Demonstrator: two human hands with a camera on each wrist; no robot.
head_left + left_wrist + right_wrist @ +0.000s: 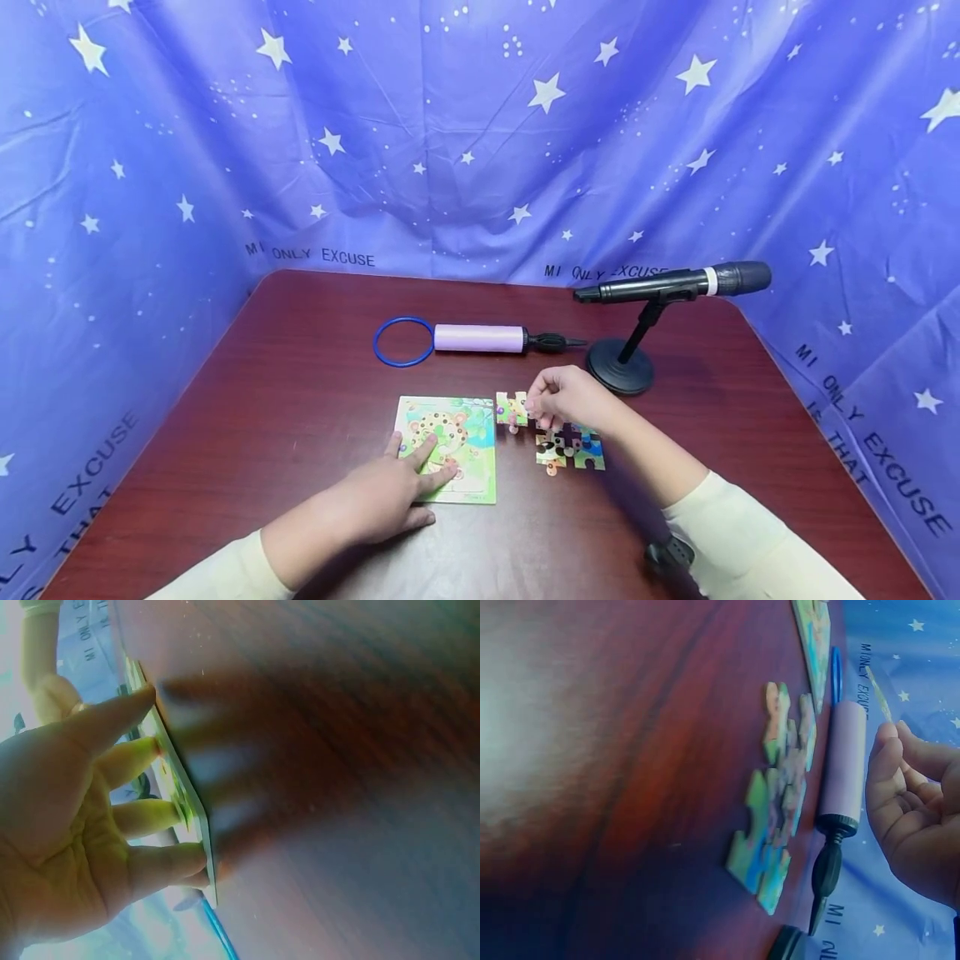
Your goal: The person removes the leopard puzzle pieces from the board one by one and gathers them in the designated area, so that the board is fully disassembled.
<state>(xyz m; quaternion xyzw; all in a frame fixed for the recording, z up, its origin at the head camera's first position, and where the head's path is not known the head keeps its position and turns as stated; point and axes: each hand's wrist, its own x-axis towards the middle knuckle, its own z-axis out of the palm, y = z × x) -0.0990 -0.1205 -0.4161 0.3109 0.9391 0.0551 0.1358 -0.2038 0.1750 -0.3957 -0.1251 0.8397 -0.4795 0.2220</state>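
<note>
My left hand [382, 492] rests with spread fingers on a square jigsaw board [483, 475] printed with a spotted animal on green and blue. In the left wrist view, the fingertips touch the board near its edge. To the right of the board, my right hand [570, 398] pinches a jigsaw piece [512, 407] between thumb and fingertips. The right wrist view shows that piece [881, 694] nearly edge-on, raised above the table. Several loose jigsaw pieces [588, 454] lie close together below the right hand, which partly covers them in the head view.
Behind the board lie a blue ring [377, 352] and a pale purple hand pump [480, 338] with a black nozzle. A black microphone [652, 287] on a round-based stand [621, 367] stands at the back right. Starry blue cloth [450, 200] surrounds the dark red table [315, 367].
</note>
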